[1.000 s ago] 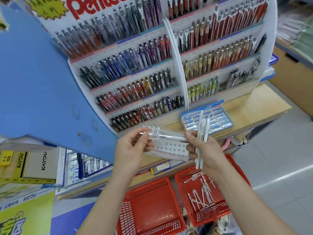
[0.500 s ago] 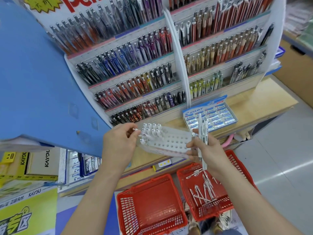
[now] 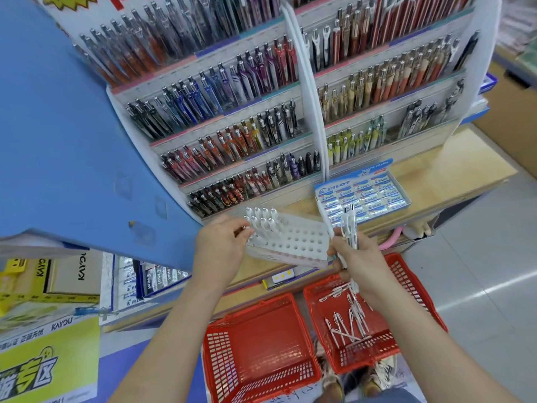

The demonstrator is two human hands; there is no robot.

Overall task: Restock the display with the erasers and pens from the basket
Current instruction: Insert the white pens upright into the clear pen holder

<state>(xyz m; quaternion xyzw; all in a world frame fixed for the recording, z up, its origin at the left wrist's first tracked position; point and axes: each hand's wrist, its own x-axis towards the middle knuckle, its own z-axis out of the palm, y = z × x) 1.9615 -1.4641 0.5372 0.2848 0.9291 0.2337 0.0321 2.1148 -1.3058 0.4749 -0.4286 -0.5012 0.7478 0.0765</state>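
Rack [image 3: 296, 239] now meets left hand [image 3: 220, 248] (grip unclear, a second ago mid-air); right hand [image 3: 357, 257] still clutches pens [image 3: 350, 225].

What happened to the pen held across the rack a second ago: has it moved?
Yes. The left hand has carried the pen leftward to the rack's left end, away from the eraser box.

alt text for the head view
A left hand pinches a white pen at a holed white holder while the right hand grips a bundle of pens. Below stand two red baskets, one holding loose pens, before a pen display.
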